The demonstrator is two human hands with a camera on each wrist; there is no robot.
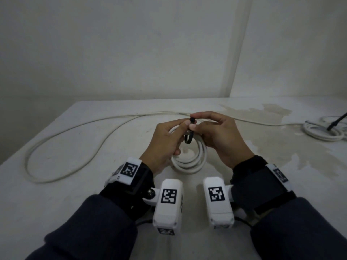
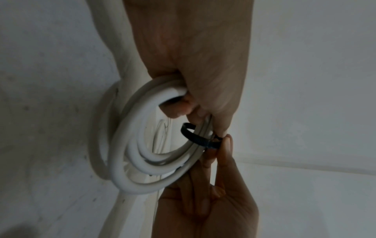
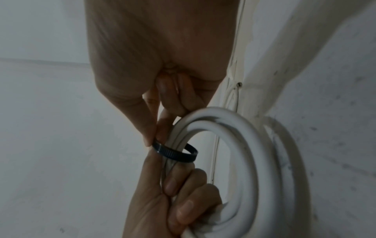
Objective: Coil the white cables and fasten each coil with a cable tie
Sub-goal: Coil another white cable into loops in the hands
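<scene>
Both hands (image 1: pixel 189 136) pinching black cable tie (image 1: pixel 188 138) (looped round white coil (image 1: pixel 187 162))

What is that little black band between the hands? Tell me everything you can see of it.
The thin black plastic cable tie, ribbed along its strap, loops loosely around the strands of the white coiled cable, not yet tight. The left hand and right hand pinch its ends together above the coil.

Looks like a bare utility or workshop corner rather than a furnished room. Shows plain white walls (image 1: pixel 131 53) meeting at an unadorned corner, above a white worktop (image 1: pixel 75 194) stained and scuffed with worn patches. Carries only white cable (image 1: pixel 62 136), loose in one spot and coiled (image 1: pixel 323 132) in another.
</scene>
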